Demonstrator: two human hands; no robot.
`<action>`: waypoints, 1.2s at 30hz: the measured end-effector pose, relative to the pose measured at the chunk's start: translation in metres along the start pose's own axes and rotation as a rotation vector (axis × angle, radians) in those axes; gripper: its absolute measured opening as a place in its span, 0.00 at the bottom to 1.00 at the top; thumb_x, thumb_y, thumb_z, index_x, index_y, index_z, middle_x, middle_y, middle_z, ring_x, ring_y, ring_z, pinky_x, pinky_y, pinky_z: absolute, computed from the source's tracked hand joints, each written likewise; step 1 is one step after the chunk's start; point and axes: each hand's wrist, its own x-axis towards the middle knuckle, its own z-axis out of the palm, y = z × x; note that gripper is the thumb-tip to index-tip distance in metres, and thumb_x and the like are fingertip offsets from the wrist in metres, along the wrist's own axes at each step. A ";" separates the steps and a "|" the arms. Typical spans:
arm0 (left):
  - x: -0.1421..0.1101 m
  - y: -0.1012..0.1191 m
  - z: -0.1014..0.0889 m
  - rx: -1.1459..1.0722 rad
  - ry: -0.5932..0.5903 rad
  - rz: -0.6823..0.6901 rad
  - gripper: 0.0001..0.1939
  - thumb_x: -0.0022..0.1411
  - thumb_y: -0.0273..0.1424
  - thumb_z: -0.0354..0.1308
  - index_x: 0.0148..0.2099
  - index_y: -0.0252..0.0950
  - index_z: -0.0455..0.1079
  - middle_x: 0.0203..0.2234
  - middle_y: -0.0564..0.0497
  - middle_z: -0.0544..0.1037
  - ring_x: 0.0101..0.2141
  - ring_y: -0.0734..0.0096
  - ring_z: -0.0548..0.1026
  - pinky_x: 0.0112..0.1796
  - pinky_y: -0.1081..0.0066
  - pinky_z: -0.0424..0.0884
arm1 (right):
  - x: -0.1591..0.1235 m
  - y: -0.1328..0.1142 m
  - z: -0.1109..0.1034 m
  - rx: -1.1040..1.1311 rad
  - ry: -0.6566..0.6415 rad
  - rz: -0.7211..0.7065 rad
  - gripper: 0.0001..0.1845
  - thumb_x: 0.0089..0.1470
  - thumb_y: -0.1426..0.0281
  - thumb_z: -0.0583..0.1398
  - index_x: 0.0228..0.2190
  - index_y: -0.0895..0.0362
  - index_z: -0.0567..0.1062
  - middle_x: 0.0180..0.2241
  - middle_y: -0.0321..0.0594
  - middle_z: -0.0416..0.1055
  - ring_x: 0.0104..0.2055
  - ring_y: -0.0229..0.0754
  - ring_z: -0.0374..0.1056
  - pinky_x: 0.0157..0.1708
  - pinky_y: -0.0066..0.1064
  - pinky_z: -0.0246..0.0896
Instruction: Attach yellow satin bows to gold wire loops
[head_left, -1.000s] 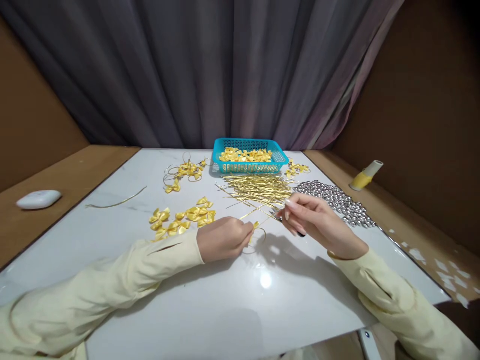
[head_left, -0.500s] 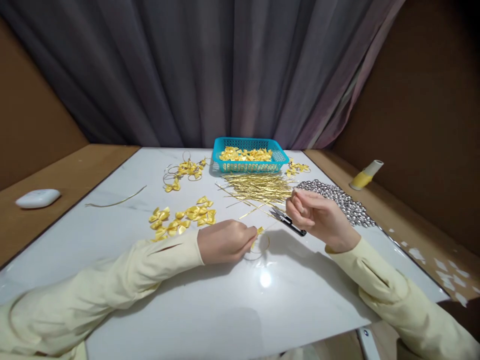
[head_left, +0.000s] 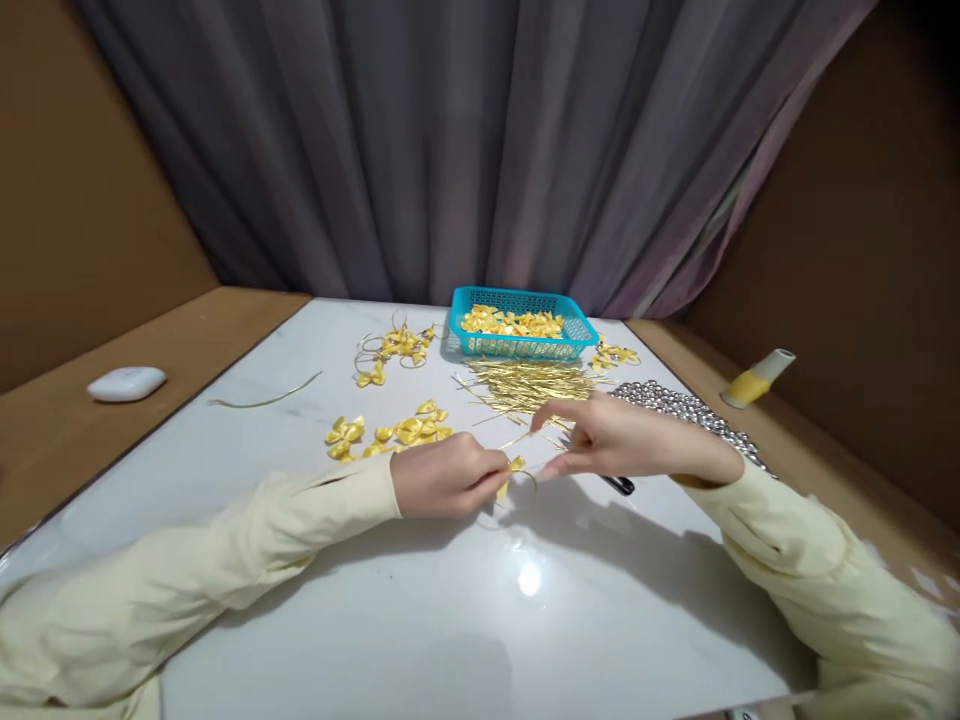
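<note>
My left hand is closed in a pinch on a small yellow ribbon bow. A thin wire loop sticks out beside the bow, partly lost in shadow and glare. Just right of the bow hovers my right hand, thumb and forefinger apart, with nothing visible between them; its other fingers are curled under. Behind the right hand lie a bundle of gold wire ties and small thread snips, of which only the black handle end shows.
Loose yellow bows lie beyond my left wrist. A blue basket of bows stands at the back. Looped bows sit left of it, silver beads to the right. A spool and white object flank the table.
My right hand has moved left and toward the bow, its thumb and forefinger spreading apart, and now covers most of the snips. The view has shifted slightly; my left hand keeps its pinch.
</note>
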 end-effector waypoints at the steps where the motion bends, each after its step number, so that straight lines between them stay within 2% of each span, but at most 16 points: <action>1: -0.002 -0.001 0.001 -0.010 -0.008 -0.006 0.14 0.62 0.26 0.42 0.28 0.32 0.66 0.17 0.50 0.70 0.18 0.76 0.67 0.21 0.76 0.58 | 0.000 0.001 0.002 -0.080 -0.034 -0.011 0.19 0.49 0.58 0.59 0.38 0.58 0.69 0.13 0.28 0.59 0.15 0.31 0.51 0.18 0.24 0.41; 3: -0.002 -0.003 0.003 -0.028 -0.026 -0.015 0.15 0.62 0.27 0.42 0.28 0.32 0.66 0.17 0.50 0.70 0.18 0.76 0.67 0.21 0.76 0.58 | 0.000 0.004 0.007 -0.202 -0.085 -0.059 0.10 0.51 0.63 0.57 0.30 0.57 0.73 0.14 0.31 0.60 0.16 0.30 0.51 0.19 0.25 0.41; 6: 0.002 -0.004 0.002 -0.053 -0.034 -0.024 0.15 0.62 0.27 0.42 0.27 0.32 0.66 0.16 0.51 0.69 0.17 0.76 0.66 0.21 0.76 0.57 | -0.002 0.007 0.010 -0.268 -0.098 -0.135 0.13 0.54 0.72 0.53 0.20 0.58 0.71 0.14 0.31 0.57 0.17 0.30 0.48 0.20 0.26 0.39; 12: 0.018 -0.002 -0.013 -0.144 -0.036 -0.074 0.14 0.60 0.27 0.44 0.25 0.32 0.67 0.14 0.53 0.68 0.16 0.78 0.64 0.20 0.78 0.57 | -0.003 0.018 0.002 -0.303 0.050 -0.136 0.13 0.55 0.71 0.50 0.21 0.58 0.65 0.14 0.30 0.51 0.16 0.30 0.42 0.20 0.28 0.35; 14: 0.022 -0.001 -0.018 -0.184 -0.040 -0.102 0.13 0.59 0.26 0.45 0.26 0.32 0.68 0.14 0.53 0.69 0.16 0.79 0.64 0.20 0.78 0.58 | -0.003 0.023 -0.002 -0.337 0.045 -0.160 0.13 0.56 0.71 0.50 0.21 0.58 0.64 0.14 0.30 0.49 0.16 0.30 0.40 0.19 0.28 0.34; 19: 0.021 0.003 -0.027 -0.151 -0.030 -0.186 0.13 0.58 0.25 0.46 0.27 0.32 0.70 0.13 0.52 0.69 0.15 0.78 0.63 0.18 0.78 0.56 | 0.000 0.027 -0.012 -0.399 -0.004 -0.386 0.14 0.53 0.69 0.53 0.17 0.57 0.62 0.13 0.28 0.42 0.16 0.30 0.33 0.19 0.29 0.30; 23: 0.013 0.006 -0.030 -0.098 -0.023 -0.219 0.12 0.57 0.24 0.47 0.26 0.32 0.70 0.13 0.52 0.69 0.14 0.78 0.62 0.17 0.78 0.54 | 0.010 0.016 -0.015 -0.469 -0.002 -0.360 0.15 0.54 0.71 0.51 0.17 0.57 0.59 0.14 0.29 0.42 0.18 0.31 0.33 0.20 0.30 0.30; 27: 0.002 0.001 -0.038 -0.113 -0.024 -0.168 0.11 0.56 0.22 0.48 0.25 0.31 0.69 0.13 0.52 0.69 0.14 0.79 0.63 0.18 0.78 0.57 | 0.025 0.001 -0.010 -0.265 -0.034 -0.250 0.16 0.57 0.69 0.48 0.18 0.57 0.57 0.14 0.29 0.44 0.16 0.30 0.38 0.19 0.28 0.35; 30: -0.005 -0.008 -0.048 -0.197 -0.030 -0.089 0.11 0.56 0.22 0.49 0.24 0.32 0.68 0.11 0.54 0.69 0.13 0.80 0.64 0.17 0.80 0.59 | 0.036 -0.008 -0.002 -0.014 0.032 -0.160 0.18 0.57 0.68 0.48 0.17 0.57 0.57 0.14 0.29 0.46 0.17 0.30 0.43 0.20 0.27 0.38; 33: -0.012 -0.020 -0.062 -0.379 -0.089 -0.026 0.10 0.57 0.22 0.48 0.27 0.32 0.69 0.13 0.55 0.72 0.13 0.81 0.68 0.17 0.82 0.62 | 0.044 -0.016 0.006 0.260 0.120 0.014 0.21 0.57 0.63 0.49 0.15 0.58 0.58 0.14 0.30 0.48 0.18 0.31 0.46 0.20 0.26 0.41; 36: -0.014 -0.031 -0.073 -0.499 -0.133 0.013 0.10 0.59 0.23 0.47 0.30 0.31 0.69 0.14 0.54 0.73 0.12 0.81 0.69 0.17 0.83 0.65 | 0.047 -0.025 0.015 0.627 0.189 0.220 0.22 0.55 0.59 0.51 0.15 0.58 0.62 0.12 0.28 0.46 0.16 0.30 0.43 0.18 0.26 0.38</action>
